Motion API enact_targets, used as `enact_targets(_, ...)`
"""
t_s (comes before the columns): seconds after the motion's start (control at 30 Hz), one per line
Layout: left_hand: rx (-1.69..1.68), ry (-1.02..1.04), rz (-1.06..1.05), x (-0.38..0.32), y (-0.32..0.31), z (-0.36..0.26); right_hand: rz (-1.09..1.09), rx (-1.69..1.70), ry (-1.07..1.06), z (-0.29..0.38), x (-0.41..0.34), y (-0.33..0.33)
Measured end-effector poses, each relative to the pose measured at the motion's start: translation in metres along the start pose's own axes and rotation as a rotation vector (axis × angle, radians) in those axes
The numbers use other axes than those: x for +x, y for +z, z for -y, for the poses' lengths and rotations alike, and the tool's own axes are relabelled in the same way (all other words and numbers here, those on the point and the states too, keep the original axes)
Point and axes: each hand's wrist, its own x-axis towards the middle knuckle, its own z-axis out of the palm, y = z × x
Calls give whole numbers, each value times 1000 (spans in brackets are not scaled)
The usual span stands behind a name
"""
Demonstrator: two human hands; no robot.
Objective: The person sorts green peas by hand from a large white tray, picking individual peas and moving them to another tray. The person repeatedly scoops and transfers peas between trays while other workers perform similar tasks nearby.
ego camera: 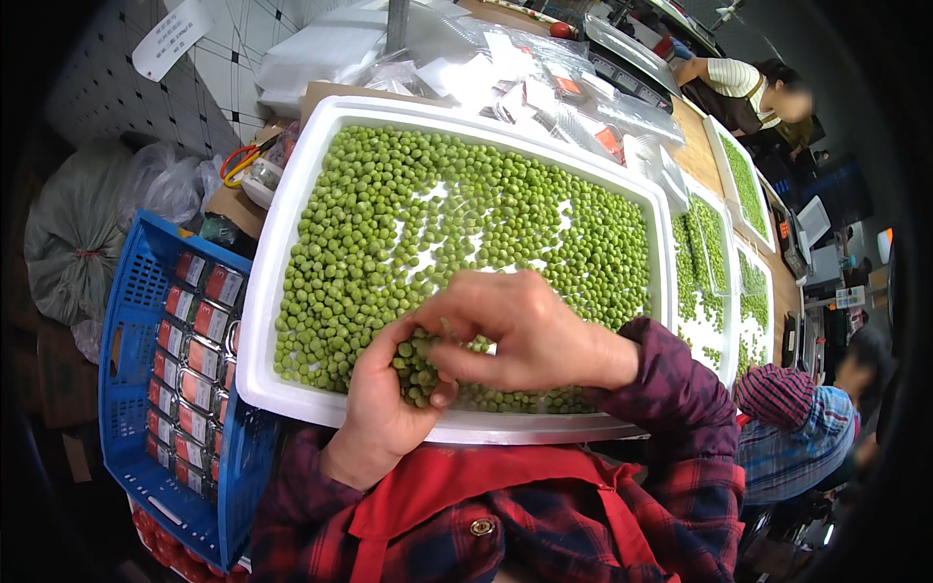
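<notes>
A white foam tray (280,240) lies before me with green peas (372,218) spread over its bottom, white patches showing between them. Cupped near the tray's front wall, my left hand (383,393) holds a heap of peas (417,364). My right hand (521,331) is bent over that heap, its fingertips at the peas in the left palm. Whether a pea is pinched between those fingertips is blurred.
On the left stands a blue plastic crate (237,466) with labelled clear packs (197,386). Clear plastic boxes (561,124) pile up behind the tray. More pea trays (732,328) stand to the right, near other people (794,430). Scissors (240,164) lie at the back left.
</notes>
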Motion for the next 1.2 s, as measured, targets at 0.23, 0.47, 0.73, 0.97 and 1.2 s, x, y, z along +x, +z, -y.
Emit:
enact_targets(0.23,-19,-52,194,-2,-6,-6,-307,-344,336,-56,-22,-55)
enact_targets(0.47,47,2,234,-2,-7,-8,-343,-689,105,-90,-48,-45)
enact_targets(0.73,72,12,239,-2,-6,-8,-351,-723,54,-104,-23,-57)
enact_targets(0.97,67,4,231,-3,-4,-8,-184,-713,237,-104,-10,-60)
enact_targets(1.2,54,-1,253,-4,-4,-7,23,-688,517,-100,9,-74)
